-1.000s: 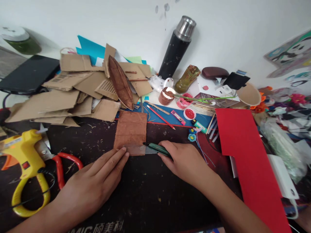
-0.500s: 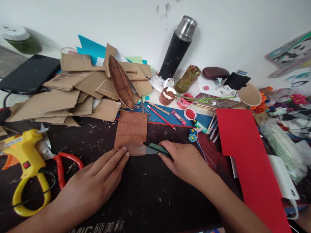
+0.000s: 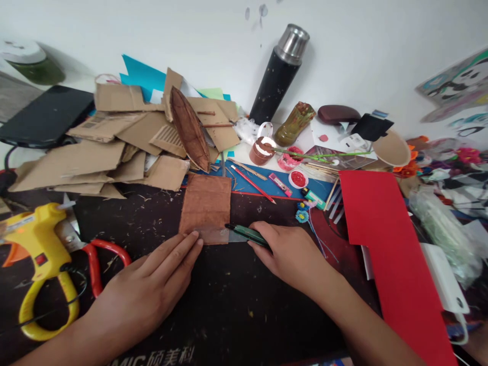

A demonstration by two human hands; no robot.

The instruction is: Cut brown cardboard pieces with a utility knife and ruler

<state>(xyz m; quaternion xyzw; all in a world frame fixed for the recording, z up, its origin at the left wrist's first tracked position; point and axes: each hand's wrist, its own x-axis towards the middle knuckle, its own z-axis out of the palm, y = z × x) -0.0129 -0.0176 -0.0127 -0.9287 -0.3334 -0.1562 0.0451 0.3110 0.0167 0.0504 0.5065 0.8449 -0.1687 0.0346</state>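
Note:
A brown rectangular piece of material (image 3: 206, 205) lies flat on the dark mat (image 3: 229, 305) in front of me. My left hand (image 3: 145, 290) rests flat with fingers stretched out, its fingertips pressing the piece's near left corner. My right hand (image 3: 292, 254) is closed round a green utility knife (image 3: 246, 233), whose tip lies at the piece's near right corner. A clear ruler-like strip (image 3: 219, 236) runs along the piece's near edge between the two hands.
A yellow glue gun (image 3: 36, 244) and red-handled scissors (image 3: 101, 259) lie at the left. Cardboard scraps (image 3: 114, 147) and a brown boat-shaped form (image 3: 188, 127) pile up behind. A black flask (image 3: 280, 71), small pots, a red pencil (image 3: 253, 185) and a red sheet (image 3: 389, 244) crowd the right.

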